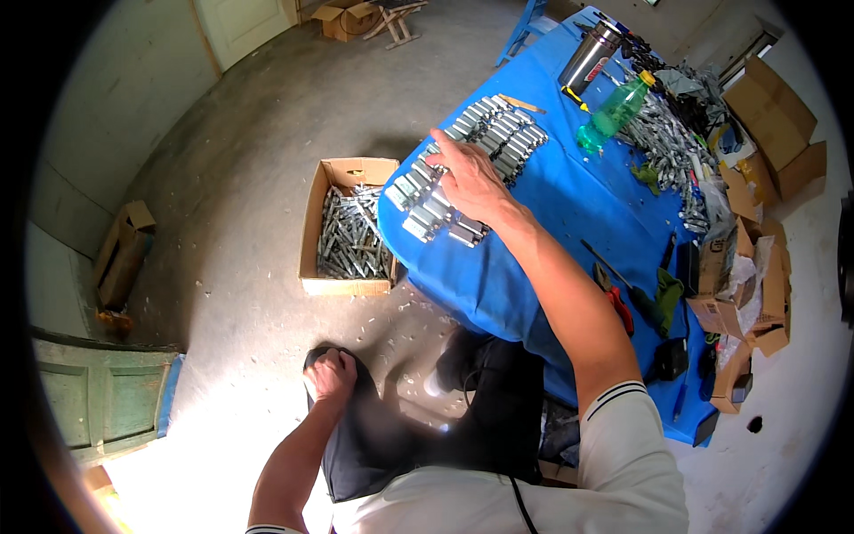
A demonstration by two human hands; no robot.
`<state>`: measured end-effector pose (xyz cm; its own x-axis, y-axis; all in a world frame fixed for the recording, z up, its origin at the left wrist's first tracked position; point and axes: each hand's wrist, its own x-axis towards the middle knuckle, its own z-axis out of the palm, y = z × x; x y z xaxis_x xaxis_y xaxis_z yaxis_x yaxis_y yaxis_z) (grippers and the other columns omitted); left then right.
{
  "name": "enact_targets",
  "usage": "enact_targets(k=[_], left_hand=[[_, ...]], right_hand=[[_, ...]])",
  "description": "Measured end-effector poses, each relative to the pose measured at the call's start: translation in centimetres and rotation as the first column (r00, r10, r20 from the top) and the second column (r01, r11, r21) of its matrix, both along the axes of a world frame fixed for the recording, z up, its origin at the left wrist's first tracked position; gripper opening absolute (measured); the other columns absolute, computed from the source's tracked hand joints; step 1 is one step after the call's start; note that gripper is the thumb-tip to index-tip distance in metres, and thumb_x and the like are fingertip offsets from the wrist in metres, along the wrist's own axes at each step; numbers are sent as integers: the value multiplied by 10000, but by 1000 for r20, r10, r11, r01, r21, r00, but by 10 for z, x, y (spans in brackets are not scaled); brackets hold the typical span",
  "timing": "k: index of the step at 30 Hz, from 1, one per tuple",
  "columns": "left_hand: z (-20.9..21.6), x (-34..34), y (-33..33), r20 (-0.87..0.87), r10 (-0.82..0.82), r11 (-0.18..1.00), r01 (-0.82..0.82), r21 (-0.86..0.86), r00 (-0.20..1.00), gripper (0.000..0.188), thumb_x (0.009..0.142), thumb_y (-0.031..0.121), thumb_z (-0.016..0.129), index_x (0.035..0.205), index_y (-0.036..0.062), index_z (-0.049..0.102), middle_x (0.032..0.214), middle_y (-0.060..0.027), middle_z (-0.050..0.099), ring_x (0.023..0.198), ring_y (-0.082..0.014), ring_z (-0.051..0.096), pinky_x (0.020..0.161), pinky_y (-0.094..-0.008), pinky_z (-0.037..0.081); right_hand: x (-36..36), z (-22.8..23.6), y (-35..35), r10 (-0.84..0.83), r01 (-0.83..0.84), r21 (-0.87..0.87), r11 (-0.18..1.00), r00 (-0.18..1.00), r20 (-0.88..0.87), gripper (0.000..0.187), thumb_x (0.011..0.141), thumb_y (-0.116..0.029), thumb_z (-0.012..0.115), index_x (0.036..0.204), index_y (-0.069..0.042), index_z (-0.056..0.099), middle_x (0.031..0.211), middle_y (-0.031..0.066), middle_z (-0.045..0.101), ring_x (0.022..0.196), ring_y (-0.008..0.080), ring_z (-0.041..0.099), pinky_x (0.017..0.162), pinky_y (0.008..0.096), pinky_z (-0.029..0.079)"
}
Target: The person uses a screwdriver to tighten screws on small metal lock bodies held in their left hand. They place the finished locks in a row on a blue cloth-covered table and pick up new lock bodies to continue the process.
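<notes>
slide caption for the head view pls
Right grip over rows of silvery cylinders on a blue-covered table, left grip on the knee, an open box of metal parts nearby.

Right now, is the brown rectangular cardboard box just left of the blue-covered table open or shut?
Open. Nothing covers the box; slim silvery pieces show inside its walls.

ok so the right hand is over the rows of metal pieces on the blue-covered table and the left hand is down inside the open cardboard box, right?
Not quite: the head view shows the left hand on the left knee, not inside the open cardboard box. The rest stands.
</notes>
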<state>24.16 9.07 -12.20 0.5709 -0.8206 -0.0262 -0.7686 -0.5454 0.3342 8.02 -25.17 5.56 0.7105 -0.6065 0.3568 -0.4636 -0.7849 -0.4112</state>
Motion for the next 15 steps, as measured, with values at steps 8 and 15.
enact_targets(k=[8, 15], left_hand=[[-3, 2, 1, 4, -7, 999, 7, -34, 1000, 243, 822, 237, 557, 630, 88, 573, 609, -138, 620, 568, -354, 611, 598, -479, 483], [-3, 1, 1, 19, -7, 999, 8, -42, 1000, 243, 821, 238, 557, 627, 91, 570, 599, -136, 615, 564, -353, 607, 591, -481, 475]], right_hand=[[0, 12, 12, -40, 37, 98, 995, 999, 35, 630, 777, 27, 450, 1393, -9, 325, 1148, 92, 660, 1118, 330, 523, 1006, 418, 373], [-1, 3, 29, 22, -23, 19, 1000, 999, 38, 623, 772, 25, 487, 1376, -3, 334, 1111, 111, 658, 1085, 309, 553, 1011, 426, 363]])
